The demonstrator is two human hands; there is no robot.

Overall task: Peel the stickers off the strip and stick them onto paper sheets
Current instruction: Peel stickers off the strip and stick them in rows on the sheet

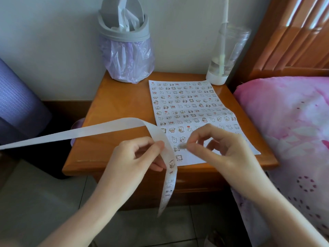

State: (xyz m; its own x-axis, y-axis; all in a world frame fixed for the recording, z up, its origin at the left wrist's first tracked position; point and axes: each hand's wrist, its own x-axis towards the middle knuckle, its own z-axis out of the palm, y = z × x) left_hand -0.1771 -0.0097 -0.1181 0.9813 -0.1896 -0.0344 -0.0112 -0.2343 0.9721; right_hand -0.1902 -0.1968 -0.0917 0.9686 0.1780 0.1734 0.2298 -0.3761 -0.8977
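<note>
A long white paper sticker strip is pinched between thumb and fingers of the left hand, above the front edge of an orange-brown wooden bedside table. A small sticker is gripped by the right hand's fingertips, just over a white, sticker-covered paper sheet lying on the table.

Strip cut off at left edge; sticker in right fingers blurred.
</note>
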